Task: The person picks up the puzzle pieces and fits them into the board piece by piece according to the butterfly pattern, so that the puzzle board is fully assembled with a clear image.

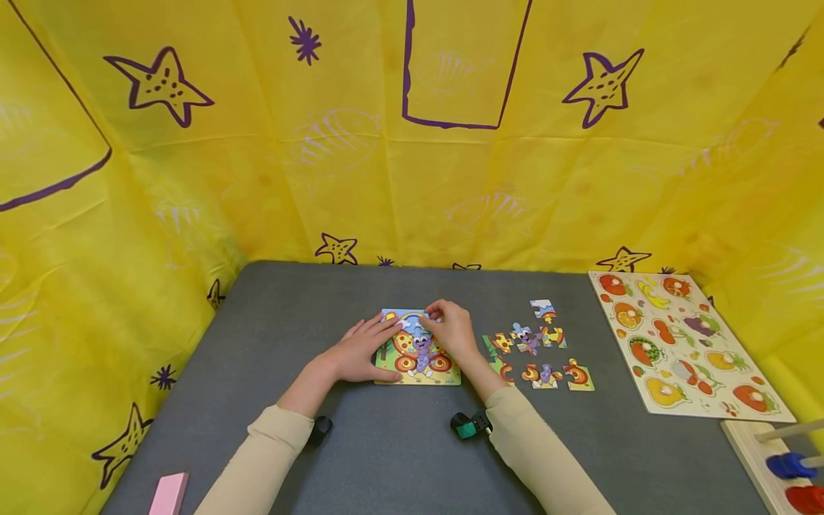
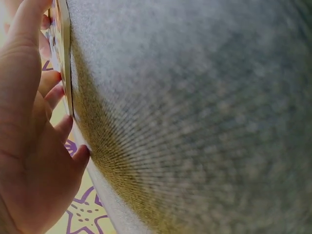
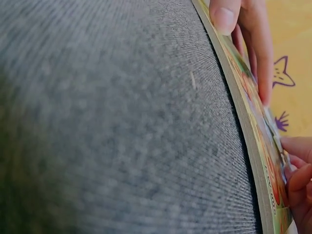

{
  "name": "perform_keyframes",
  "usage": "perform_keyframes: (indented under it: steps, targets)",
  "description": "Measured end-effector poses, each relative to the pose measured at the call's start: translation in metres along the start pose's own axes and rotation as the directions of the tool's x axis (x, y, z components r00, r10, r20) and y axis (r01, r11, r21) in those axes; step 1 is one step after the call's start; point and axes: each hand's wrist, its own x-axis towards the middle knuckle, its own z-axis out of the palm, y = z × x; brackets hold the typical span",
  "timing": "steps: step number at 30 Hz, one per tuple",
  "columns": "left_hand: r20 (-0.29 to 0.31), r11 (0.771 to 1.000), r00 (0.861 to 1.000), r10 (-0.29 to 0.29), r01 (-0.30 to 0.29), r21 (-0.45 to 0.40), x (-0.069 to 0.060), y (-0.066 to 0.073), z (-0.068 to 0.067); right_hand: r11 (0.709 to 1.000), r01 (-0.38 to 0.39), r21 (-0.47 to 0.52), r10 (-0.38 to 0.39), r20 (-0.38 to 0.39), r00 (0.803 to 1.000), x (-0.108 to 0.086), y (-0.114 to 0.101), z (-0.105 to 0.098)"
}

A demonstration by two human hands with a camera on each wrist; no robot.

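The puzzle board (image 1: 421,361), printed with a purple butterfly, lies flat near the middle of the surface (image 1: 386,458), closer to the back edge than to the front. The left hand (image 1: 357,354) rests over the board's left side, its fingers spread and fairly straight, with the thumb apart at the lower left corner. The right hand (image 1: 455,331) is at the board's upper right, its fingers curled in and thumb and forefinger drawn together, seemingly pinching a puzzle piece that they mostly hide.

Judging from this, the step in hand is fitting a piece into the top row while the left hand steadies the board. The next move would call for lining up the piece's tabs and pressing it flat without nudging its neighbours.

Just right of the board lie loose pieces (image 1: 526,337) in rough rows, parts of the same butterfly picture; the right forearm comes close to the lower left ones.

As for containers, the puzzle board's raised edge, if any, cannot be made out. The fruit board (image 1: 698,408), by the back right corner of the surface, holds fruit-shaped pieces (image 1: 646,351), such as watermelon, banana and grapes. Nearer along the right edge is a wooden frame (image 1: 749,450) with blue rings (image 1: 792,465) and red rings (image 1: 806,498) by its rods. A pink block (image 1: 169,493) lies toward the front left corner.
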Motion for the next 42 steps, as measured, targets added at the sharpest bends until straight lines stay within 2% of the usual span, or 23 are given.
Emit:
perform_keyframes:
  steps: [12, 19, 24, 27, 34, 42]
  targets:
    - [-0.008, 0.993, 0.998, -0.060, 0.060, 0.099, 0.002, 0.007, -0.001, 0.998, 0.019, -0.052, -0.019, 0.002, 1.000, 0.001, 0.001, 0.002]
    - [-0.021, 0.988, 0.998, -0.065, 0.068, 0.139, 0.006, 0.010, 0.000, 0.994, 0.075, -0.074, -0.071, 0.058, 0.996, 0.000, 0.006, -0.009]
    - [-0.066, 0.988, 0.998, -0.016, 0.025, 0.150, 0.007, 0.010, 0.001, 0.995, 0.083, -0.055, -0.073, 0.158, 0.985, -0.003, 0.008, -0.020]
    - [-0.105, 0.988, 0.994, 0.017, -0.001, 0.152, 0.009, 0.010, 0.001, 0.996, 0.086, -0.031, -0.078, 0.191, 0.978, -0.003, 0.009, -0.023]
    - [-0.165, 0.993, 0.986, 0.036, -0.016, 0.116, 0.016, 0.015, 0.004, 0.996, 0.086, -0.010, -0.083, 0.170, 0.982, -0.001, 0.013, -0.020]
    - [-0.147, 0.993, 0.982, 0.115, -0.114, 0.016, 0.023, 0.031, 0.008, 0.996, 0.090, 0.019, -0.092, 0.151, 0.984, 0.001, 0.015, -0.018]
